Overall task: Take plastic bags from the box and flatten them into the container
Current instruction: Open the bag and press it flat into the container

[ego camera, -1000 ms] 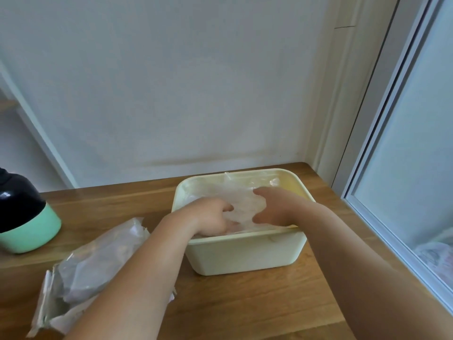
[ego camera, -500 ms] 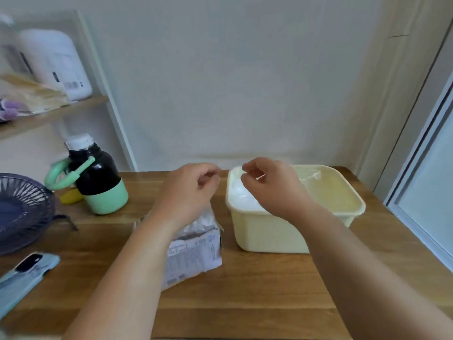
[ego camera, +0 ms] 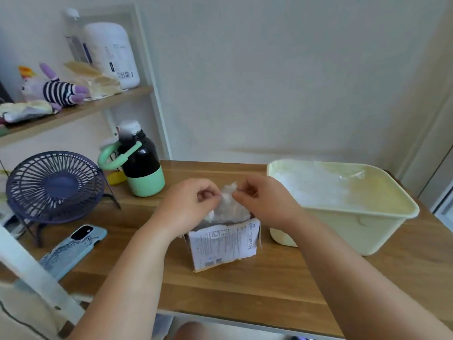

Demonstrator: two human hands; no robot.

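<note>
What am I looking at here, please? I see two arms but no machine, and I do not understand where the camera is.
There is no machine: a person works with bare hands. The camera sits on the person's head and looks forward and down, so both arms enter from below. The left hand and the right hand each pinch, with the fingers, a crumpled plastic bag that sticks out of the open box. Beside it stands the pale container, with plastic inside. The wooden table also bears a fan, a phone and a bottle.
</note>
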